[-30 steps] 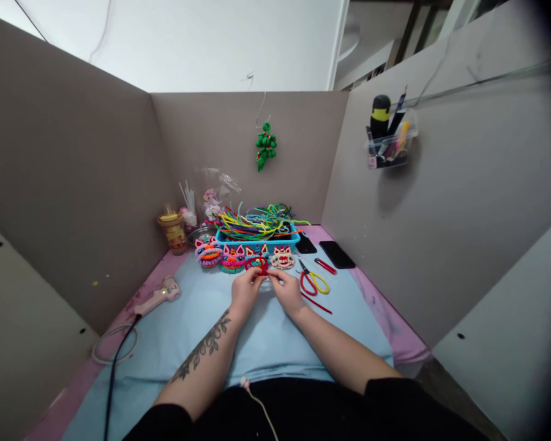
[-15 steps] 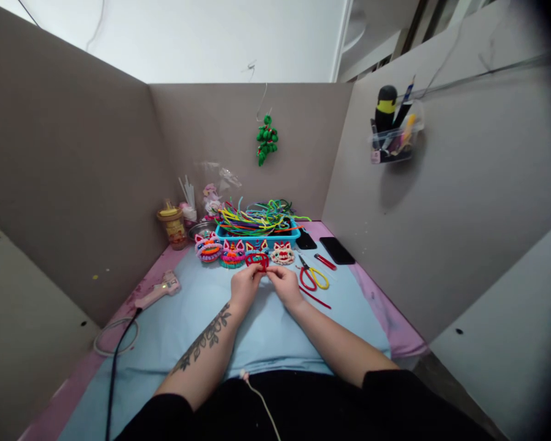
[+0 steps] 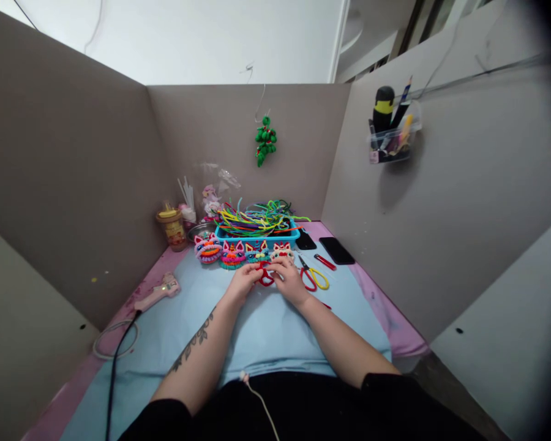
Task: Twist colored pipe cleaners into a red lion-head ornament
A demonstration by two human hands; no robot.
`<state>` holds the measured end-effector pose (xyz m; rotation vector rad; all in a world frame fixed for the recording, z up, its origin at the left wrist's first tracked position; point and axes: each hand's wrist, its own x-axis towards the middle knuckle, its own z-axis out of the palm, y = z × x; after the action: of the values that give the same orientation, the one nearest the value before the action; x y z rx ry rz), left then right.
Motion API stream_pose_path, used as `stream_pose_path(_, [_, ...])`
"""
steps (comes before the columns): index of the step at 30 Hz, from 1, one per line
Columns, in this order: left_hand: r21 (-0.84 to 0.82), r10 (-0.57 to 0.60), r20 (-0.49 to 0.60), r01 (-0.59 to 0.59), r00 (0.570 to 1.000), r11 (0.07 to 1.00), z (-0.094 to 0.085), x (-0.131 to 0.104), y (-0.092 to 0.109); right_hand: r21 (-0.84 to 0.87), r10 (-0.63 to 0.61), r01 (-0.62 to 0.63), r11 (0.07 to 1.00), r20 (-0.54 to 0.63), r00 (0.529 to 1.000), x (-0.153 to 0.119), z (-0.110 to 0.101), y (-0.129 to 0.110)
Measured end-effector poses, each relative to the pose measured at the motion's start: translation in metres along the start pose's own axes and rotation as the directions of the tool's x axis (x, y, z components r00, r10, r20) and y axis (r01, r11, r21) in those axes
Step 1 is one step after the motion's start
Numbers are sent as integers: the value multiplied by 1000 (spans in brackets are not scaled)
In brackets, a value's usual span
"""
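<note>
Between my two hands is a piece bent from red pipe cleaner (image 3: 267, 279), with loops showing below the fingers. My left hand (image 3: 244, 280) pinches its left side. The fingers of my right hand (image 3: 288, 280) close on its right side and partly cover it. Just behind the hands stands a row of several lion-like faces made of pipe cleaners, among them a pink and orange one (image 3: 208, 250) and a blue one (image 3: 257, 252). Scissors (image 3: 313, 277) with red and yellow handles lie right of my right hand. A red pipe cleaner end (image 3: 327, 306) shows beyond my right wrist.
A blue basket (image 3: 257, 237) of colourful pipe cleaners stands at the back. Right of it lie a red cutter (image 3: 325, 262) and a black phone (image 3: 337, 250). At left are a pink glue gun (image 3: 158, 293) with its cord and a lidded cup (image 3: 173, 229).
The red piece has turned from standing up above my fingers to hanging lower between them. My hands have shifted their grip, and my right hand now covers more of it.
</note>
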<state>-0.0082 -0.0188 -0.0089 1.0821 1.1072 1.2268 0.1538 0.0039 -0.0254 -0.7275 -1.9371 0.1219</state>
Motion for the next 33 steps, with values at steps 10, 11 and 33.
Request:
stream_pose_path(10, [-44,-57,10,57,998,997,-3,5,-4,-235,-172,190,953,97,980,-2,2,-8])
stream_pose_path(11, [-50,-64,8,64,998,997,-3,5,-4,-247,-178,196,949,95,979,-1,2,-9])
stream_pose_path(33, [-51,-66,-39,64,997,997,-1,-2,3,-255,-91,102,962,56,994,-2,4,-7])
